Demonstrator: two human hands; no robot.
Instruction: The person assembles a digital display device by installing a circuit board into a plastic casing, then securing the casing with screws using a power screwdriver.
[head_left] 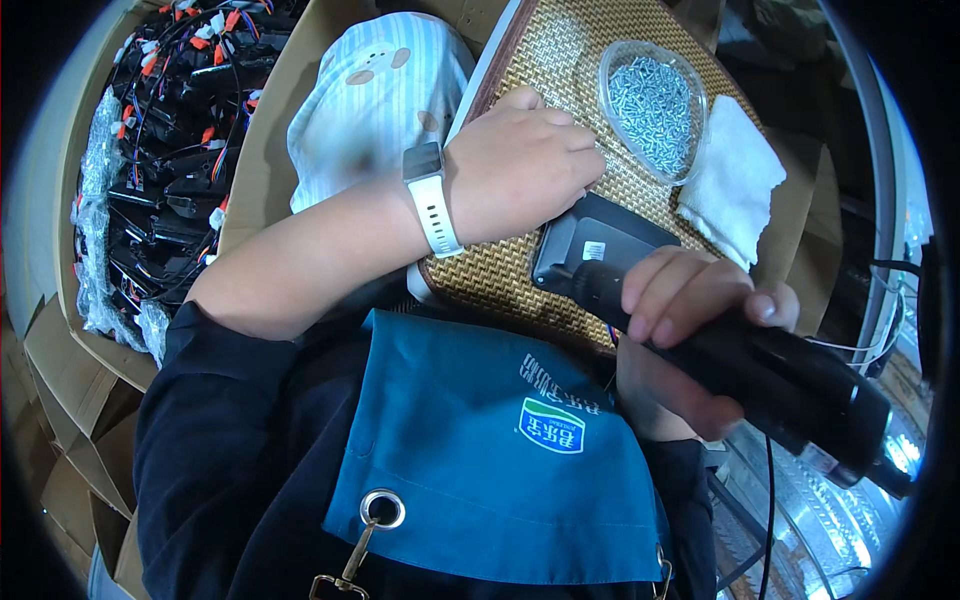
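My right hand is wrapped round a black electric screwdriver, which lies slantwise across the lower right. Its narrow bit end is over the lower left corner of a black plastic housing with a small white label. That housing rests on a woven tan mat. Curled into a fist, my left hand meets the housing's upper left corner; its fingertips are tucked out of sight, so what they hold is hidden. A watch with a white band is on that wrist.
Beyond the housing stands a clear round tub of small silver screws, beside a white cloth. At left, a cardboard box holds several black units with coloured wires. A striped, light blue cloth-covered bundle sits behind my left forearm.
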